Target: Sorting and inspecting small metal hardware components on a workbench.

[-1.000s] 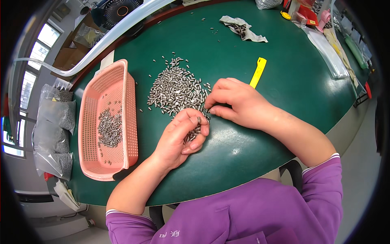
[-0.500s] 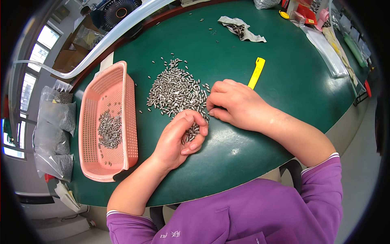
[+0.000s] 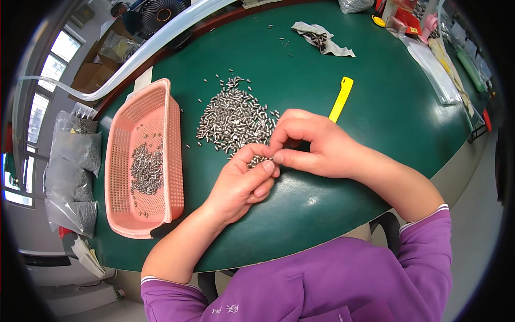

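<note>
A heap of small silvery metal screws (image 3: 233,117) lies on the green table (image 3: 386,107). My left hand (image 3: 242,182) is cupped just below the heap, palm up, with a bunch of the screws held in its curled fingers. My right hand (image 3: 314,144) rests beside it, thumb and fingers pinched together at the screws in the left hand's fingertips; whether a screw sits in the pinch is hidden. A pink plastic basket (image 3: 174,134) stands left of the hands with more screws (image 3: 146,169) inside.
A yellow plastic strip (image 3: 341,98) lies just beyond my right hand. A crumpled plastic bag (image 3: 323,38) sits further back. Clear bags of metal parts (image 3: 72,166) hang off the table's left edge. Packets and small items crowd the far right rim (image 3: 429,32).
My left hand has curled a little more around its screws, and my right hand's pinched fingers have shifted slightly toward the left fingertips. The heap and basket have not moved.
</note>
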Demonstrator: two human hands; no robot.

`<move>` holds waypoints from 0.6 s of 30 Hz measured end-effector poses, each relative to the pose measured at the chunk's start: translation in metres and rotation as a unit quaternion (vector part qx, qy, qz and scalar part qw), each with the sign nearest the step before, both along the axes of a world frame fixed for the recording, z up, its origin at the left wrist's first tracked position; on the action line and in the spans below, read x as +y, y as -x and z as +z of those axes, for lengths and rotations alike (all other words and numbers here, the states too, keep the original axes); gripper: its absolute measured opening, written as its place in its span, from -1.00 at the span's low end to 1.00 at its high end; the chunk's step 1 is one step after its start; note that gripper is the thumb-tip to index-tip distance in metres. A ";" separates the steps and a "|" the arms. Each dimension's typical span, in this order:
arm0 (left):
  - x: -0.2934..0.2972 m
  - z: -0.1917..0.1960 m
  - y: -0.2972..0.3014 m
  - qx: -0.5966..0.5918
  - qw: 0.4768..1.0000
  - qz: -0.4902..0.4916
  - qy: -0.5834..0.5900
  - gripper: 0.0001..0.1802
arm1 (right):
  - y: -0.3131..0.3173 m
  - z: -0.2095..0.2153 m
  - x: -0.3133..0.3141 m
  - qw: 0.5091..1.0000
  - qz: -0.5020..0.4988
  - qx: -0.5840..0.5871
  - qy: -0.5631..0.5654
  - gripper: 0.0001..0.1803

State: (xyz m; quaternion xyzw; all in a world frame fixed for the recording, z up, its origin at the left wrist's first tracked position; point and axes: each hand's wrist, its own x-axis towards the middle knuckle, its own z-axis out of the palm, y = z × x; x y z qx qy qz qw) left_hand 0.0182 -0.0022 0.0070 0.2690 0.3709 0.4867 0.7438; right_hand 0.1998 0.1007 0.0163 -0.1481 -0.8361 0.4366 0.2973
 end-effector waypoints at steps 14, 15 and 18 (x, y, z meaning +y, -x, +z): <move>0.001 -0.002 0.002 -0.011 0.999 -0.014 -0.027 -0.86 | 0.000 -0.010 0.010 0.986 -0.101 -0.012 -0.135 -0.86; 0.001 -0.001 0.002 -0.015 0.999 -0.015 -0.027 -0.84 | -0.001 -0.011 0.009 0.983 -0.108 -0.029 -0.147 -0.84; 0.001 0.000 0.004 -0.015 0.999 -0.012 -0.028 -0.79 | -0.001 -0.015 0.010 0.979 -0.105 -0.061 -0.161 -0.79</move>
